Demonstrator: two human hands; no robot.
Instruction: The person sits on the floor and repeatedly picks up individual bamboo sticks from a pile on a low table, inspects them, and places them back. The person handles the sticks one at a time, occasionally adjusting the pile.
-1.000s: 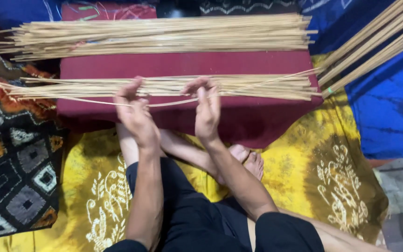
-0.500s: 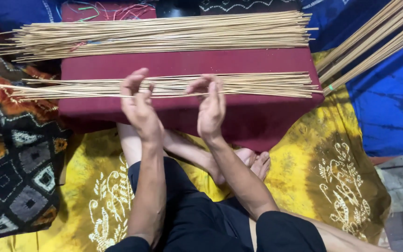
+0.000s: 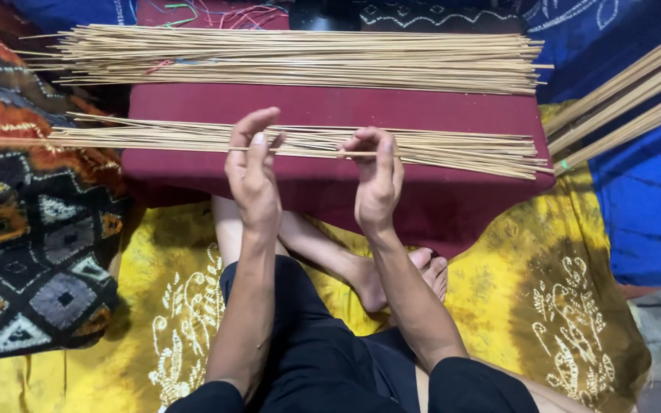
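A dark red cushion point(image 3: 437, 107) lies before me with two layers of thin pale bamboo sticks across it. The near layer point(image 3: 460, 149) runs left to right just beyond my fingers; the far, thicker layer point(image 3: 307, 57) lies along the back edge. My left hand point(image 3: 254, 180) and my right hand point(image 3: 376, 180) are raised side by side over the cushion's front. Between their fingertips they pinch a single thin stick point(image 3: 307, 151), held level just above the near layer.
More sticks point(image 3: 629, 99) slant in from the upper right over blue cloth point(image 3: 644, 214). A yellow patterned cloth point(image 3: 560, 298) covers the floor under my crossed legs. A dark patterned fabric point(image 3: 32, 229) lies at the left.
Both hands have lifted slightly from the near layer of sticks and now hold one stick level between their fingertips. The view has shifted a little.
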